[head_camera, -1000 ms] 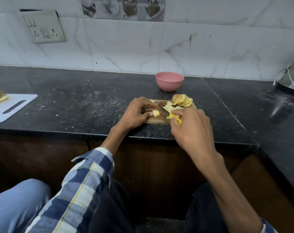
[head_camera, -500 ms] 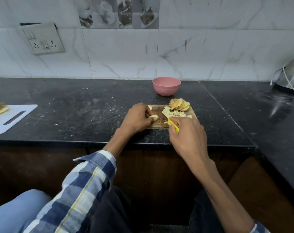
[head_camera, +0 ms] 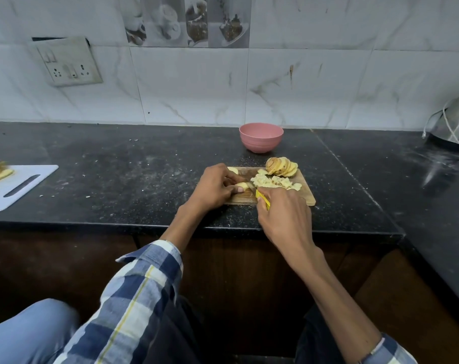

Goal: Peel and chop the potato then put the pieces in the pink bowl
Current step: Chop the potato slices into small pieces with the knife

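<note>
A small wooden cutting board (head_camera: 305, 194) lies near the counter's front edge. My left hand (head_camera: 214, 189) pins a peeled potato piece (head_camera: 243, 186) to the board with curled fingers. Just right of it, my right hand (head_camera: 283, 214) grips a knife by its yellow handle (head_camera: 263, 199); the blade is mostly hidden between the hands. A heap of chopped potato (head_camera: 274, 182) sits mid-board, and curled peels (head_camera: 282, 166) are piled at its far right corner. The pink bowl (head_camera: 261, 137) stands behind the board; what it holds is hidden.
A white cutting board (head_camera: 18, 187) with several pale slices lies at the counter's left edge. A metal appliance (head_camera: 456, 122) with a cord sits at the far right. A socket plate (head_camera: 65, 61) hangs on the tiled wall. The dark counter (head_camera: 118, 174) is dusted with crumbs.
My view has tilted up a little. Both hands stay on the board; the right hand with the knife has shifted slightly while the left keeps hold of the potato piece.
</note>
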{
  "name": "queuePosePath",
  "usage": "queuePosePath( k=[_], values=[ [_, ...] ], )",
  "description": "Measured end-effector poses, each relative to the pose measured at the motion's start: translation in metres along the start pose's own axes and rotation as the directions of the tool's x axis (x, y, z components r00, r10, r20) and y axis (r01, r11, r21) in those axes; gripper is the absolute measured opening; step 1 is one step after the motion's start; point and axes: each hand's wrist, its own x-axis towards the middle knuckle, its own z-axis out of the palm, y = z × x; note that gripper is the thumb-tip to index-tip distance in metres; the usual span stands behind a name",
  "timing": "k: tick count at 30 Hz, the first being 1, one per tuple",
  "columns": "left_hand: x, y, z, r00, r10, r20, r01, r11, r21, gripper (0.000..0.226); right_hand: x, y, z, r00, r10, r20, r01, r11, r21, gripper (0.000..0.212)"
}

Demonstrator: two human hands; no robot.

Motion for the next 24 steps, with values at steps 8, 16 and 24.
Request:
queuePosePath(
  k=[8, 16, 24],
  values=[
    [0.003, 0.000, 0.007, 0.996, -0.084, -0.035, 0.084, 0.996, -0.013, 0.021, 0.002, -0.002, -0.002, 0.999, -0.010, -0.036, 0.010, 1.000, -0.012, 0.031],
    [0.002, 0.004, 0.012, 0.987, -0.143, -0.075, 0.142, 0.990, -0.012, 0.016, 0.005, -0.025, -0.002, 0.997, 0.018, 0.071, -0.006, 0.986, -0.167, 0.020],
    [-0.003, 0.007, 0.017, 0.976, -0.184, -0.116, 0.185, 0.983, -0.002, 0.012, -0.028, -0.035, -0.018, 0.995, -0.012, 0.102, 0.030, 0.984, -0.175, 0.016]
  ],
)
